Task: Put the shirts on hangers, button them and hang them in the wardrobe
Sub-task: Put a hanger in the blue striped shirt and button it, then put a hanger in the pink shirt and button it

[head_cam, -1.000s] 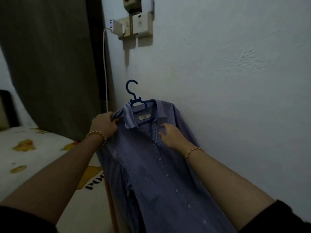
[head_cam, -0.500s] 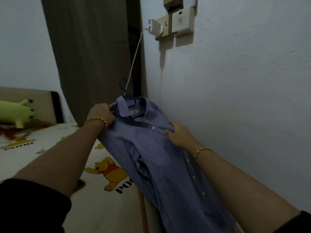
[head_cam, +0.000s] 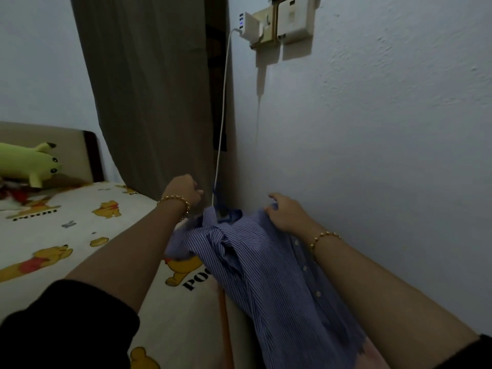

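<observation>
While pinching the striped shirt (head_cam: 266, 265) at its wall-side shoulder with the right hand (head_cam: 286, 213), curling the left hand (head_cam: 183, 193) into a tight fist just above the other shoulder. Hiding its catch behind the knuckles, so not telling fabric from hanger there. Carrying the shirt on the blue hanger (head_cam: 226, 213), collar bunched, front twisted, tail trailing down between bed (head_cam: 80, 235) and wall (head_cam: 372, 155). Not showing clearly enough to be judging the buttoning done.

Risking a snag by holding the hanger hook right against the white charger cable (head_cam: 223, 102) — possibly tugging the charger (head_cam: 247, 22) out of its socket on lifting straight up. Risking a slide too, by tilting the hanger under such a rumpled collar and perhaps letting one shoulder slip off.

Working in a narrow slot: wall close on the right, bed edge close on the left, curtain (head_cam: 149, 89) just ahead. Finding open room only upward and back toward the body, and over the bed — not seeing any wardrobe from here.
</observation>
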